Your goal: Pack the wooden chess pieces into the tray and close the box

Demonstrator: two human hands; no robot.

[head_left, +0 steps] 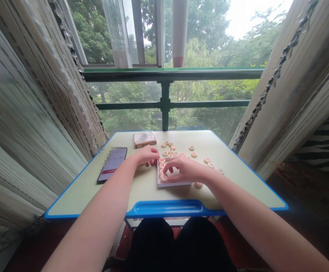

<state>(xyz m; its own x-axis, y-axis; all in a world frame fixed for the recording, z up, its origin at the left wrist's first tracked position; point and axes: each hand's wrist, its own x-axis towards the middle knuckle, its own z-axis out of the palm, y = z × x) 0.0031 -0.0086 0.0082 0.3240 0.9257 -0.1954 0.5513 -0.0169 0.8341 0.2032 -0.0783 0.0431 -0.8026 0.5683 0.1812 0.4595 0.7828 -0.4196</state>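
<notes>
A shallow white box (173,185) on the table has a column of round xiangqi pieces (162,160) with red characters along its left side. My right hand (183,168) arches over the box, its thumb and index finger closed on a xiangqi piece (163,176) at the near end of that column. At the box's far left corner is my left hand (146,154), with its fingers curled; whether they grip anything is hidden. More pieces (170,152) lie just behind the box, and part of its inside is covered by my right hand.
Loose pieces (194,154) are scattered to the right and behind; one piece (198,185) lies by the box's near right corner. A phone (111,166) lies at left, a flat patterned box (144,139) at the back. The table (76,200) has a blue edge and front groove.
</notes>
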